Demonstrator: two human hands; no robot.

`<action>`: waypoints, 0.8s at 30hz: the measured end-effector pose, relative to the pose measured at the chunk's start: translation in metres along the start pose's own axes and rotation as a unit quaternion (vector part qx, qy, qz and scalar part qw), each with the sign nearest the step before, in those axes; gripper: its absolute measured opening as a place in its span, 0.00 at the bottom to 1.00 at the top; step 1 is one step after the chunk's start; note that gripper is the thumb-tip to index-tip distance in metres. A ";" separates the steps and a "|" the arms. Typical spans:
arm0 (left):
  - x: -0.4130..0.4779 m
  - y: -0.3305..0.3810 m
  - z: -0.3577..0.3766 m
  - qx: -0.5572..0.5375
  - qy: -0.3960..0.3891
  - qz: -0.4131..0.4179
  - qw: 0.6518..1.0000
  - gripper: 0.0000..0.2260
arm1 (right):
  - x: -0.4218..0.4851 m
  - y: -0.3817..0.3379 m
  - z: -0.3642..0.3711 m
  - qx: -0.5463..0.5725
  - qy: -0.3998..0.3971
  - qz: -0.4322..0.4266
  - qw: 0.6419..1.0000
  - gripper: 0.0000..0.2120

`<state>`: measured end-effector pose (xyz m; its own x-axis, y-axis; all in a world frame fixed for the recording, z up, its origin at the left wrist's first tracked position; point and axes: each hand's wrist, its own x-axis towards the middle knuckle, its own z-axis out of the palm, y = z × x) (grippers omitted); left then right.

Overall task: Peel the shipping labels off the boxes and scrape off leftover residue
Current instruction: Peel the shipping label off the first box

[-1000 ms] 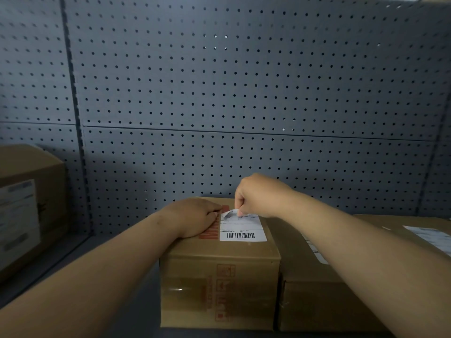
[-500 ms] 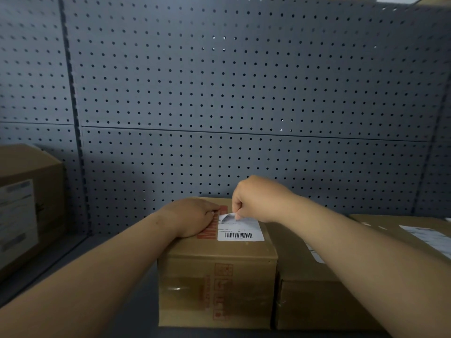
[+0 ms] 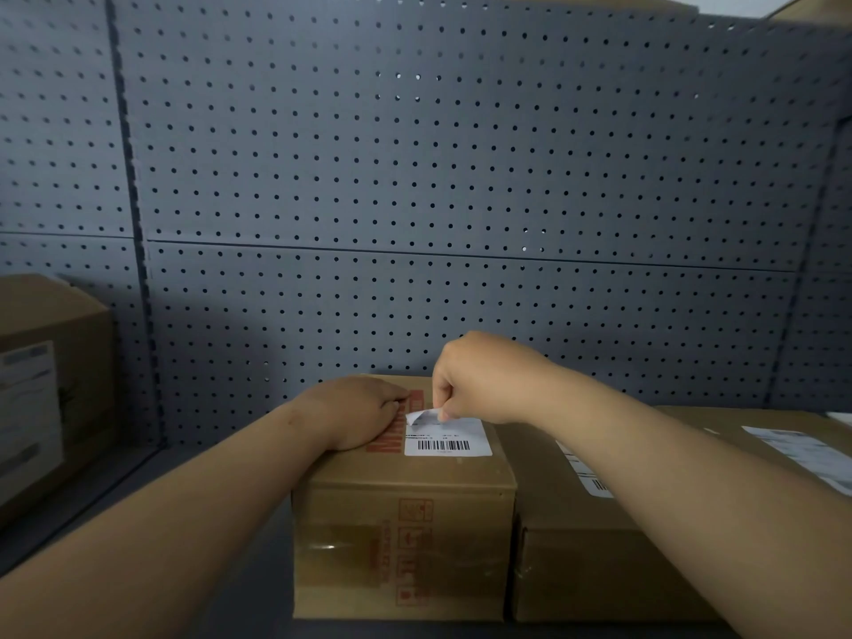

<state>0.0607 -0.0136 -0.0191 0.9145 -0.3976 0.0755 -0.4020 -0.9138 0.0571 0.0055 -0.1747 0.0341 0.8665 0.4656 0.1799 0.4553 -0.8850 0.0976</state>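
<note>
- The middle box (image 3: pixel 405 523), brown cardboard with faded red handling marks on its near face, is the landmark; it stands on a dark grey shelf (image 3: pixel 115 500).
- The shipping label (image 3: pixel 454 438) is white and lies on the right part of this box's top. Its barcode (image 3: pixel 443 446) runs along the near edge.
- The right hand (image 3: pixel 479 380) reaches in from the right, above the far right part of the box top. Its thumb and fingertips are pressed together, pinching the label's far left corner.
- That peeled corner (image 3: pixel 422 416) is lifted off the cardboard and curls over towards the near side, showing its pale underside. It sits directly under the pinch, at the hand's lower left edge.
- The rest of the label lies flat and stuck down, nearer the camera than the pinching fingers.
- The left hand (image 3: pixel 359 410) lies palm down on the left part of the box top, fingers laid along the cardboard and pressing on it, holding nothing. Its fingertips stop just left of the lifted corner and partly cover the red print (image 3: pixel 387 440) that runs beside the label's left edge.
- A lower right box (image 3: pixel 622 569) touches the middle box's right side. A white strip label (image 3: pixel 585 472) on its top is partly hidden by the right forearm.
- Further right of the middle box lies another white label (image 3: pixel 793 447); whether it is on the same box I cannot tell.
- Well to the left of the middle box stands a left box (image 3: pixel 69 325) with a pale label (image 3: pixel 27 408) on its side.
- Behind the middle box rises a grey pegboard wall (image 3: pixel 415 177).
</note>
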 end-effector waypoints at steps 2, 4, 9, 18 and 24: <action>0.001 -0.001 0.000 0.000 0.000 -0.002 1.000 0.20 | -0.002 -0.001 -0.001 -0.005 0.000 -0.005 1.000 0.03; 0.001 -0.001 0.001 0.000 0.001 -0.002 1.000 0.20 | -0.004 -0.003 -0.002 -0.009 -0.001 -0.009 1.000 0.03; 0.003 -0.002 0.002 -0.003 0.003 -0.002 1.000 0.20 | -0.008 -0.006 -0.003 -0.010 -0.005 -0.014 1.000 0.04; 0.004 -0.004 0.003 -0.006 0.004 0.004 1.000 0.20 | -0.018 -0.012 -0.011 0.001 -0.014 -0.016 1.000 0.04; 0.004 -0.003 0.004 -0.005 0.006 0.008 1.000 0.20 | -0.023 -0.017 -0.019 0.004 -0.019 -0.017 1.000 0.04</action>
<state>0.0652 -0.0129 -0.0229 0.9076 -0.4106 0.0877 -0.4165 -0.9068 0.0650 -0.0257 -0.1703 0.0467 0.8573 0.4955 0.1397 0.4864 -0.8685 0.0959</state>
